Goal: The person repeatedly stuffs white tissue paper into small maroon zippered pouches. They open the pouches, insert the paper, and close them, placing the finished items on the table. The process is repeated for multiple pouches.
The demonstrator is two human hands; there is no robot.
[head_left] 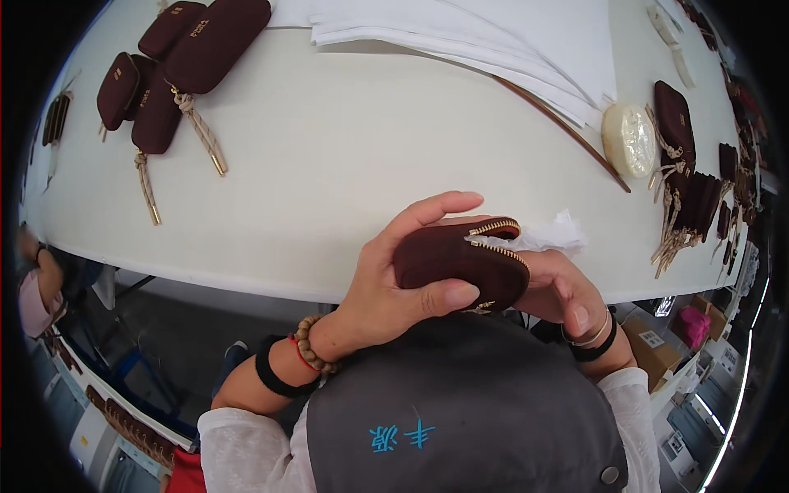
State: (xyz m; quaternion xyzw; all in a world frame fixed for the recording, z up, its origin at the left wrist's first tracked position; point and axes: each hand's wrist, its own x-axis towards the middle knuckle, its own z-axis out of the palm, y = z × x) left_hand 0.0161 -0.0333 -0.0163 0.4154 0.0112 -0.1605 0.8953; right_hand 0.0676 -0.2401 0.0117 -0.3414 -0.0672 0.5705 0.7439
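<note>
A small dark maroon zip pouch (448, 259) is up in front of my chest, just over the table's near edge. Its gold-toothed zipper is partly undone at the right end, where a little white stuffing peeks out. My left hand (386, 279) grips the pouch from the left, thumb across its near face and index finger raised. At the pouch's right end my right hand (567, 287) holds on with curled fingers, partly hidden behind it. Crumpled white tissue (559, 234) lies just beyond my right hand.
Finished-looking maroon pouches (214, 45) with cord pulls lie at the far left. White paper sheets (460, 33) cover the back, with a thin brown stick (567, 127) beside them. A wrapped cream roll (629, 140) and more pouches (674, 123) are at right. Another person (41, 283) is at left.
</note>
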